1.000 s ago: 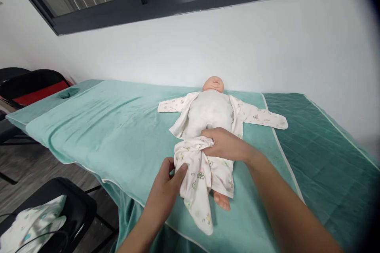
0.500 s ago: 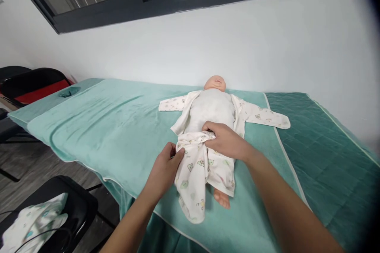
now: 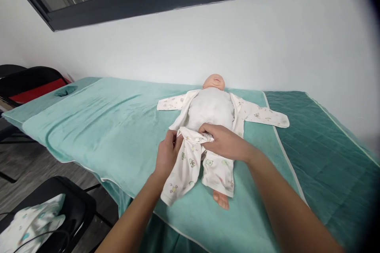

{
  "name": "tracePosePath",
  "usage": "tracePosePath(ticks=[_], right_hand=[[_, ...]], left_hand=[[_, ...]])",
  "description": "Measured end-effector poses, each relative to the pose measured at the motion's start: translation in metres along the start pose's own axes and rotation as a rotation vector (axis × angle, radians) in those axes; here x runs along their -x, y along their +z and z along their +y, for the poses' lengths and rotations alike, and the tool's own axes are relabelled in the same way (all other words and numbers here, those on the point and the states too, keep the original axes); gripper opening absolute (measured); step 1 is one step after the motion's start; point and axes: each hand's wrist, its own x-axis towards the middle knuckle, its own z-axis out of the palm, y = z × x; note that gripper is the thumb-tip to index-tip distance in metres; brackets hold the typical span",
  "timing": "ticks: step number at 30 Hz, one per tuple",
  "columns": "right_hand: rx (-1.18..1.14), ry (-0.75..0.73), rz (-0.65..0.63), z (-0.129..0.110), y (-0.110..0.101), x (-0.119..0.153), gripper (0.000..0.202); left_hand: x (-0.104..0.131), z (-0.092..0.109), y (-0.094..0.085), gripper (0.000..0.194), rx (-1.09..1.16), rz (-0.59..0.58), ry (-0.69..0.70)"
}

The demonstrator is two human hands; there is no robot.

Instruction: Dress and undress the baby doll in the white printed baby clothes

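Note:
A baby doll (image 3: 211, 104) lies on its back, its head toward the wall. It wears an open patterned jacket (image 3: 258, 115) with both sleeves spread, and its torso is grey-white. Patterned baby pants (image 3: 190, 162) cover its lower body. One foot (image 3: 221, 199) pokes out of the pant leg on the right; the leg on the left lies flat and slanted, with no foot showing. My left hand (image 3: 168, 152) pinches the waistband at its left side. My right hand (image 3: 221, 140) is closed on the front of the waistband; its fingertips are partly hidden in the cloth.
The doll rests on a bed with a green cover (image 3: 118, 122); a darker quilted pad (image 3: 323, 138) lies to the right. The white wall (image 3: 190, 47) runs behind. At lower left, a black chair (image 3: 80, 197) holds a patterned cloth (image 3: 32, 223) and a cable.
My left hand has moved up from the pants' side to the waistband. The left pant leg has swung outward to the left, opening a gap between the legs. My right hand keeps its hold.

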Motion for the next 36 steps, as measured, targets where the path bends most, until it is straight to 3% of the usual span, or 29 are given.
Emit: tracePosePath(ticks=[5,8,12,15,17,19,21,25,28,32,36], right_hand=[[0.001,-0.037,0.002,0.0,-0.001,-0.001,0.013],[-0.002,-0.045,-0.006,0.0,-0.002,0.0,0.015],[-0.015,-0.036,-0.005,0.0,-0.001,0.001,0.016],[-0.015,-0.03,0.001,0.0,-0.001,0.001,0.017],[-0.01,-0.031,0.0,0.001,-0.001,0.001,0.018],[-0.007,-0.031,-0.001,0.002,-0.002,0.001,0.019],[-0.007,-0.03,0.0,0.002,-0.002,0.0,0.019],[-0.03,-0.027,-0.004,0.001,-0.002,0.001,0.019],[-0.076,-0.004,-0.003,0.0,-0.004,0.002,0.021],[-0.109,0.002,-0.005,0.0,-0.005,0.002,0.024],[-0.116,0.005,-0.009,0.0,-0.005,0.002,0.023]], left_hand=[[0.013,0.001,-0.001,0.029,0.113,-0.033,-0.03],[0.034,0.0,-0.012,0.031,0.172,-0.077,-0.126],[0.073,-0.017,-0.03,0.027,0.047,-0.004,-0.183],[0.104,-0.037,-0.035,0.021,-0.127,-0.032,-0.03],[0.12,-0.047,-0.033,0.032,-0.211,-0.081,0.143],[0.128,-0.052,-0.027,0.045,-0.255,-0.089,0.27],[0.128,-0.05,-0.022,0.047,-0.24,-0.095,0.285],[0.122,-0.026,-0.015,0.04,0.055,-0.172,0.03],[0.123,-0.008,-0.011,0.04,0.463,-0.183,-0.24],[0.125,0.002,-0.009,0.051,0.94,-0.167,-0.556],[0.117,0.007,-0.014,0.047,1.079,-0.154,-0.706]])
